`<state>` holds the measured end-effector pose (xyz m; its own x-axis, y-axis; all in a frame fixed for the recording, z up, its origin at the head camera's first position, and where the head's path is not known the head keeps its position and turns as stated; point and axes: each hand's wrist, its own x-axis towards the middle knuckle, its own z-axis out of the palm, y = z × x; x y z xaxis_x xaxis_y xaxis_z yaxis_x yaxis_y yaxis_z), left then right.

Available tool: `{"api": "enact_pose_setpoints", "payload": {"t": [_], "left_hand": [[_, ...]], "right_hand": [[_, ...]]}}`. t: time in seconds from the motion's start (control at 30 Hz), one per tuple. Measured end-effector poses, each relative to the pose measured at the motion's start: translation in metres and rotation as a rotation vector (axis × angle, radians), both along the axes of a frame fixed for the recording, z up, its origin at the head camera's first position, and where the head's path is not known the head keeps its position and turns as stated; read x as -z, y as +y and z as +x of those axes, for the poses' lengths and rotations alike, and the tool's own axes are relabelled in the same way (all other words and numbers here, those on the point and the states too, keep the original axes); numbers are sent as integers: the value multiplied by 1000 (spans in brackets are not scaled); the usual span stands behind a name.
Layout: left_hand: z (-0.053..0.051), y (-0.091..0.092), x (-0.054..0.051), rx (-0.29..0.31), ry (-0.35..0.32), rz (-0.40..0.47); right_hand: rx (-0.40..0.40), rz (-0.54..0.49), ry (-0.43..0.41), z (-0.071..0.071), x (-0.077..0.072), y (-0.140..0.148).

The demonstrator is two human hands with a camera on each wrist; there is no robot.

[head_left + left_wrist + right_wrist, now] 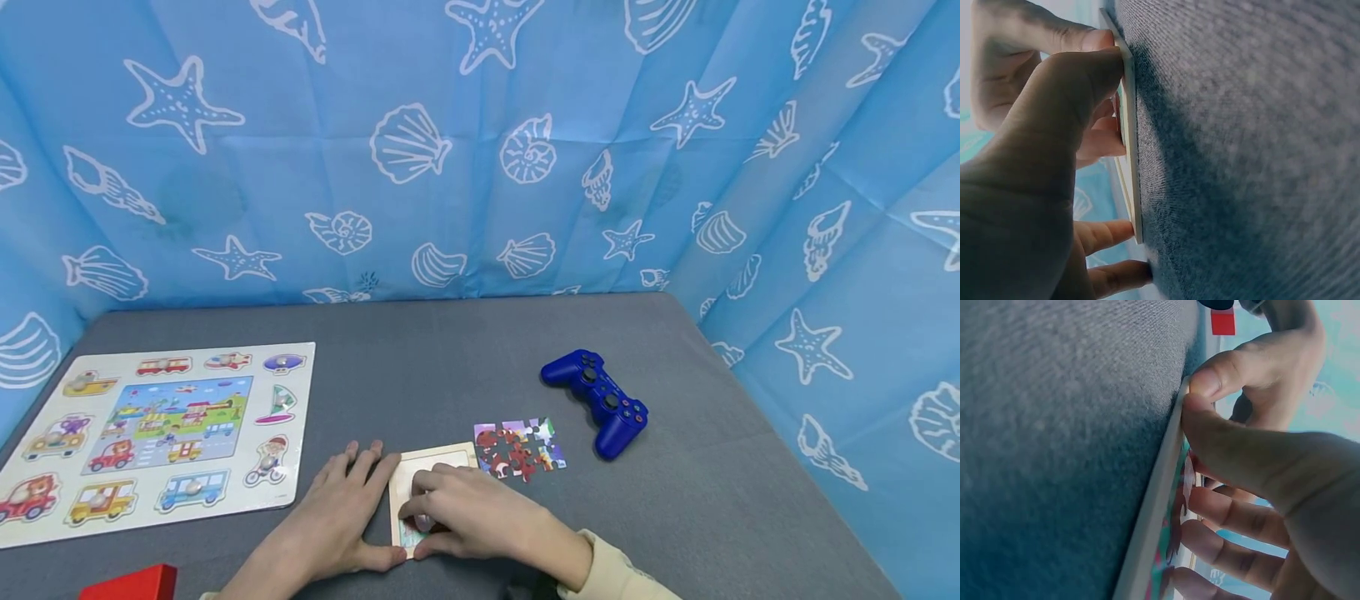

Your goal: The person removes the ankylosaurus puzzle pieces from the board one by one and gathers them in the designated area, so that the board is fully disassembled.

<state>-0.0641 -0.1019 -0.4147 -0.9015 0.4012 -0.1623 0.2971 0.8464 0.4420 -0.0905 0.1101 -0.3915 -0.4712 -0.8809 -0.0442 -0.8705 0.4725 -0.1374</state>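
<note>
A small wooden puzzle tray [438,452] lies at the front middle of the table, with part of a coloured picture along its near side. My left hand [337,508] holds the tray's left side, thumb at the near corner and forefinger at the far one. Over the tray, my right hand [476,512] has curled fingers on a pinkish jigsaw piece [423,522] that looks tilted, while its thumb touches the wooden near edge [1154,494]. The fingers hide much of the piece. Several joined and loose jigsaw pieces [517,447] lie just right of the tray.
A blue game controller [596,400] lies to the right, beyond the pieces. On the left is a large vehicle knob-puzzle board [296,450]. A red object [135,583] shows at the front left edge. A blue seashell-patterned curtain [465,208] surrounds the grey table [420,358].
</note>
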Motion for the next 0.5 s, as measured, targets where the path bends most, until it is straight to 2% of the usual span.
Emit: {"api": "enact_pose_setpoints", "payload": {"t": [0.27, 0.5], "left_hand": [[0, 0, 0, 24, 1, -10], [-1, 0, -1, 32, -3, -18]], "right_hand": [[27, -2, -29, 1, 0, -2], [25, -48, -15, 6, -2, -6]]}}
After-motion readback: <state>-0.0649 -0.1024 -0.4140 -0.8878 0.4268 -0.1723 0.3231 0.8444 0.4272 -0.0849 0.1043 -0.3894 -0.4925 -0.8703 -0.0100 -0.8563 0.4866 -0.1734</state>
